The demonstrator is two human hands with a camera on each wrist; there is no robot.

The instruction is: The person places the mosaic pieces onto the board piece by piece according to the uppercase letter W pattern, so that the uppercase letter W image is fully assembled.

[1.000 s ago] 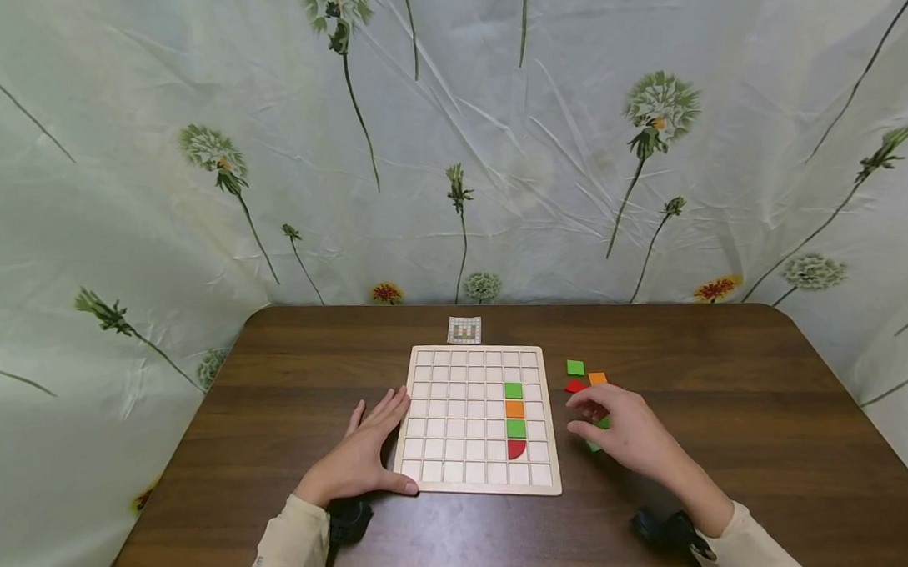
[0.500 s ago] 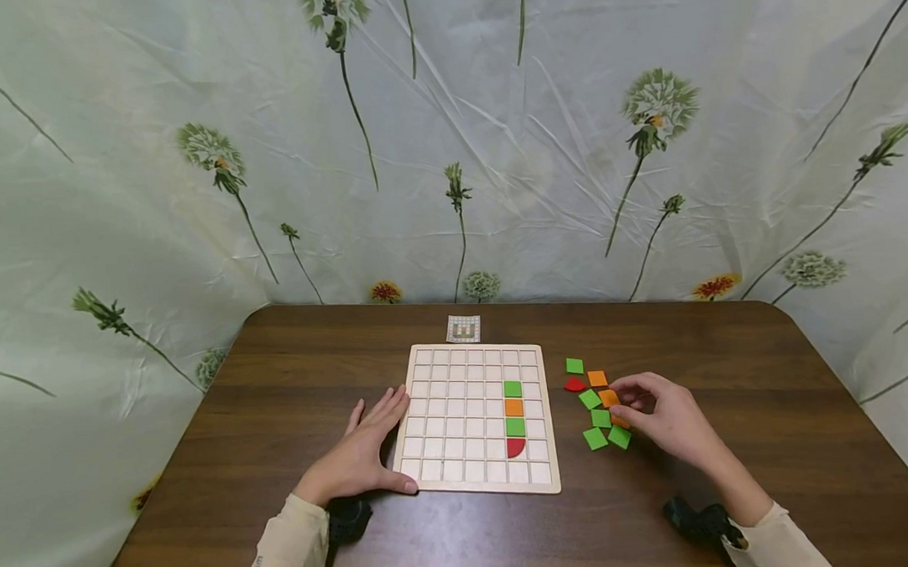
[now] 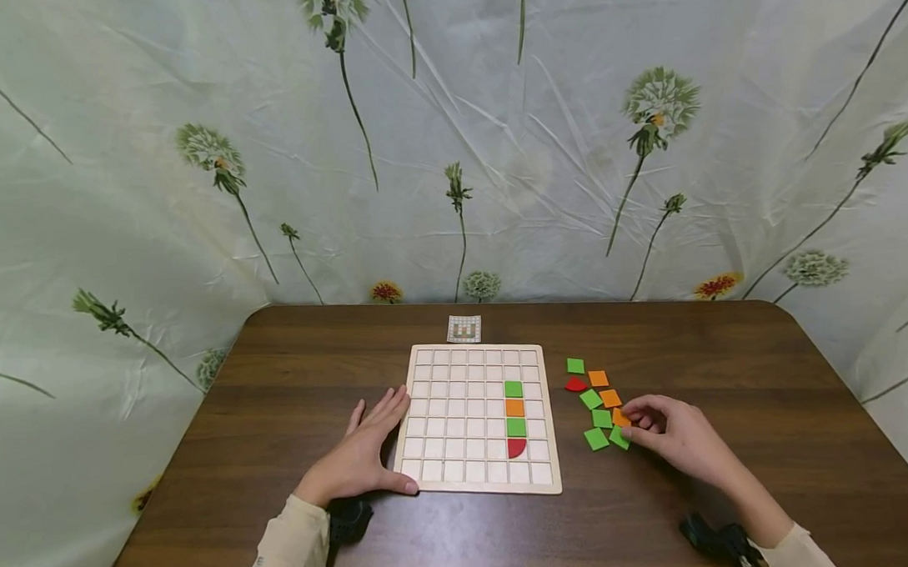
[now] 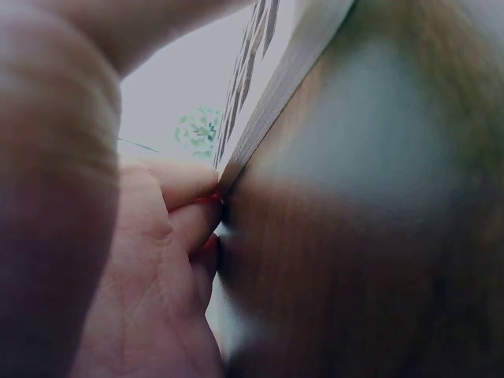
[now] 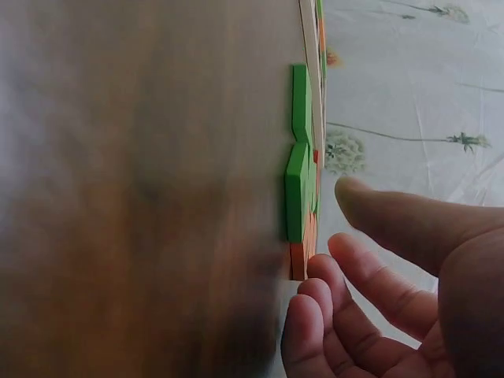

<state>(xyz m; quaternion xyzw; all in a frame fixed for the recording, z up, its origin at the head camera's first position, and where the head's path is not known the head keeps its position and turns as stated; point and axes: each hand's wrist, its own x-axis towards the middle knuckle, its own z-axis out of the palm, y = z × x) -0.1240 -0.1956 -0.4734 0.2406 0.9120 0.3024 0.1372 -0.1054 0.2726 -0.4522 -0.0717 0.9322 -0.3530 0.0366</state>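
A pale wooden grid board (image 3: 461, 487) lies on the table. My left hand (image 3: 364, 458) rests along its left edge, fingers extended and thumb at the near-left corner; the left wrist view shows fingertips against the board's side (image 4: 283, 87). One column holds a green tile (image 3: 514, 389), an orange tile (image 3: 514, 407), another green tile and a red quarter-round tile (image 3: 516, 448). To the right, my right hand (image 3: 673, 434) hovers with loosely bent fingers at an orange tile (image 3: 619, 417) and a green tile (image 3: 619, 437). In the right wrist view, thumb and fingers are apart with nothing between them.
Loose tiles lie right of the board: several green ones (image 3: 597, 439), more orange ones (image 3: 597, 379) and a red one (image 3: 575, 384). A small printed pattern card (image 3: 464, 329) lies behind the board. A flowered cloth (image 3: 392, 235) hangs behind the table.
My right hand has drawn back rightward from over the tiles, uncovering them, then shifted slightly toward the near side. My left hand and the board have stayed put.
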